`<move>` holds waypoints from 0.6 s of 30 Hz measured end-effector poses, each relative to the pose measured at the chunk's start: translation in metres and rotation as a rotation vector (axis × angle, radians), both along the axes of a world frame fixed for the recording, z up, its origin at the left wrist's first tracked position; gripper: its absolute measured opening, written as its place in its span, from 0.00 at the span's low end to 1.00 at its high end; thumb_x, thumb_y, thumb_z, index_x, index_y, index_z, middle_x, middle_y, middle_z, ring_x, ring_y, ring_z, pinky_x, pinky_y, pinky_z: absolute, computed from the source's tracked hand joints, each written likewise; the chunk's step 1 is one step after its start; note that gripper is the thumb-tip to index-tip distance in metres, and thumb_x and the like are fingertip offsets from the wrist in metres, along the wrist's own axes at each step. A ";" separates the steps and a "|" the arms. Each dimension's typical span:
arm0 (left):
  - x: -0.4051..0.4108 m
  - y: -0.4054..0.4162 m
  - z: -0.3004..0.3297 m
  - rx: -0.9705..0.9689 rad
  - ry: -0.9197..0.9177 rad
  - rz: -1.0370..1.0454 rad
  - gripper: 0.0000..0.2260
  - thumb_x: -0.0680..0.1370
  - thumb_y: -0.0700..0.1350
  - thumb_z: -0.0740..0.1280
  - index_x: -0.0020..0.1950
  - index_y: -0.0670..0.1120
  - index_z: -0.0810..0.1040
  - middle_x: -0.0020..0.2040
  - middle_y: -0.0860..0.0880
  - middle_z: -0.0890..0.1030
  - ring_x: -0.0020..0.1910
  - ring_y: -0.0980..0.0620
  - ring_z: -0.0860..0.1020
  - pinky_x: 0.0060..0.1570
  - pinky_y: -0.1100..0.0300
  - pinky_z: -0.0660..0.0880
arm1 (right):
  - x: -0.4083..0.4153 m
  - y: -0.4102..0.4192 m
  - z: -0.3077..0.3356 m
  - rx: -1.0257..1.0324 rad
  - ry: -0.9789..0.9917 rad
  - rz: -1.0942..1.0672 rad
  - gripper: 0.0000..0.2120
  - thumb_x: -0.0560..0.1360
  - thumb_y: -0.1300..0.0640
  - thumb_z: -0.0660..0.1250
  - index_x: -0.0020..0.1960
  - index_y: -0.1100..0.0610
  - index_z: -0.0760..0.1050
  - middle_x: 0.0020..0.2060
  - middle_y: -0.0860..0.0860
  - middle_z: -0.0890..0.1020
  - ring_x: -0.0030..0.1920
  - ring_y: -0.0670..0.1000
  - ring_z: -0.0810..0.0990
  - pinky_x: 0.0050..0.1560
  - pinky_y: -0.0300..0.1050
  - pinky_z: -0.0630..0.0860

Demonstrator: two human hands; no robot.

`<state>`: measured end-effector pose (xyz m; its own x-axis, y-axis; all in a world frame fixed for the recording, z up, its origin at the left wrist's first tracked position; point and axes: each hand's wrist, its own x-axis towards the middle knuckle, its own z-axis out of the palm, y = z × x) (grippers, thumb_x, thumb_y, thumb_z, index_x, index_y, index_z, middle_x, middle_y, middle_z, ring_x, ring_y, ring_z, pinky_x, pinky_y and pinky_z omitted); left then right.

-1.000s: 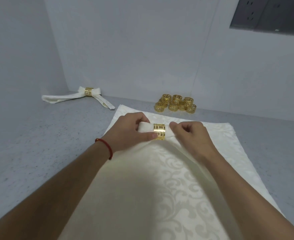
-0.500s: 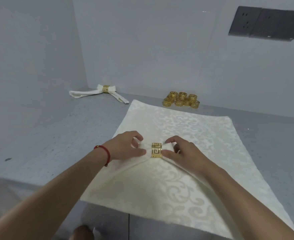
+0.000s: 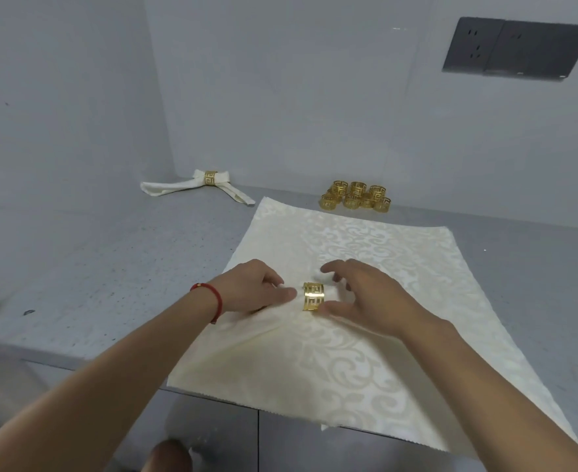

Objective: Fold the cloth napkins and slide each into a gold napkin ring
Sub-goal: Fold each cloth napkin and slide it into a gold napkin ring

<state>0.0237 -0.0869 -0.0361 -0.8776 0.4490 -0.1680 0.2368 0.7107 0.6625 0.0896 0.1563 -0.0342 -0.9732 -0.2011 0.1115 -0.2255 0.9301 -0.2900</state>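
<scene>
On the grey counter (image 3: 110, 267) the cream napkin (image 3: 365, 352) lies spread, its middle gathered through a gold ring (image 3: 313, 297), the left hand (image 3: 253, 289) pinching cloth beside it and the right hand (image 3: 365, 294) hovering with fingers apart, so threading seems underway and next calls for drawing more cloth through.

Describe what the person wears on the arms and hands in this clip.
Both forearms are bare, with no sleeves in view. The left wrist carries a thin red cord bracelet. The left hand and right hand are bare: no gloves, rings or watch visible.
</scene>
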 end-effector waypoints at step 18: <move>-0.019 -0.023 0.000 0.193 0.129 0.169 0.06 0.74 0.54 0.72 0.46 0.54 0.84 0.42 0.53 0.83 0.41 0.54 0.81 0.41 0.63 0.76 | -0.034 -0.007 -0.005 -0.237 -0.057 0.032 0.17 0.66 0.35 0.75 0.51 0.40 0.82 0.47 0.36 0.83 0.50 0.37 0.81 0.53 0.41 0.79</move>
<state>0.0051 -0.1100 -0.0362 -0.9512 0.3078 0.0241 0.2169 0.6107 0.7615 0.0559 0.1490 -0.0394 -0.9728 -0.2068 0.1044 -0.2308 0.8271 -0.5124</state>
